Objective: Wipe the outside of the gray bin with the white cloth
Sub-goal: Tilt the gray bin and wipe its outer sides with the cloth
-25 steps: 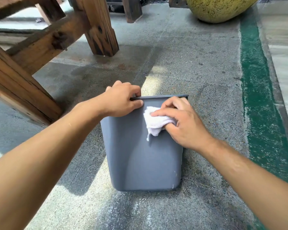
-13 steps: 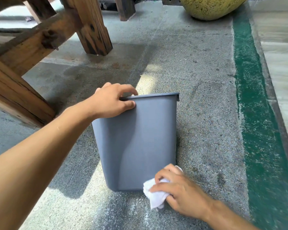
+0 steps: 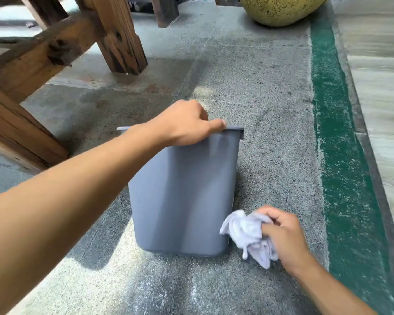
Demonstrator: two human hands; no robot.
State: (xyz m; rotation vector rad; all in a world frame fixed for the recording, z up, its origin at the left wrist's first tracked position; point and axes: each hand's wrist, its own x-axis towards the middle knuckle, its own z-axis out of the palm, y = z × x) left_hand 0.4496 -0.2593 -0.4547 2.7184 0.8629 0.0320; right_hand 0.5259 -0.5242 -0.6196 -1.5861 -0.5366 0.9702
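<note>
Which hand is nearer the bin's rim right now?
Left. The left hand grips the bin at its rim; the right hand is low beside the bin's bottom right corner, holding the cloth.

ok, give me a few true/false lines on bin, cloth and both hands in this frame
1. The left hand grips the bin at its rim. True.
2. The right hand holds the cloth. True.
3. The cloth is pressed near the bin's top edge. False: it is low, by the bin's bottom right corner.
4. The bin lies on its side. False: it stands upright on the floor.
5. A green stripe runs along the floor right of the bin. True.
</note>
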